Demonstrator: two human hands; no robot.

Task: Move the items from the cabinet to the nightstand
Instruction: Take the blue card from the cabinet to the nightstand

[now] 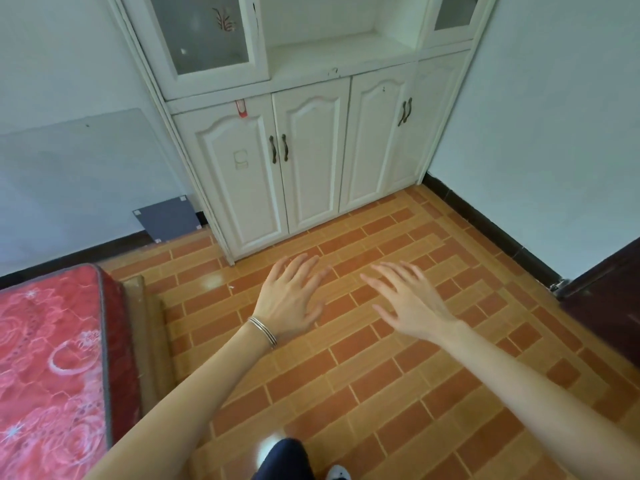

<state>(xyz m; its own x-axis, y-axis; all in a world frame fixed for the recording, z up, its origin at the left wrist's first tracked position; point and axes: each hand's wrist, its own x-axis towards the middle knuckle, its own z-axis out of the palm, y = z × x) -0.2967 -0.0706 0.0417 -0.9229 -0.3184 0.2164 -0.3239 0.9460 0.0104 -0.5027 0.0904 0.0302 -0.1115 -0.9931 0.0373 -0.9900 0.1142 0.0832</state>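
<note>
A: Hands?
B: Left hand (294, 296) and right hand (405, 299) both stretched forward over the floor (346, 375), fingers spread flat, gripping nothing.
A: And the items?
B: None in sight. Cabinet (311, 81) straight ahead, all four lower doors (374, 143) shut. Probably stored behind those, though impossible to confirm from here. Outside, only a red clip (241, 109) at the top edge of the leftmost door.
A: Where to take hold, then?
B: First the dark handles (284, 147) where the left pair of doors meets, one per hand, pulling outward. Stiff upright bars, easy to hook with curled fingers.
A: Handling of the items themselves?
B: Unknown until opened. Best to assume mixed weights, lift from beneath with both palms, test each before carrying, and treat anything of glass as fragile.
A: Nightstand?
B: Out of view. Just a bed (52, 358) at the left, well apart from the cabinet.
</note>
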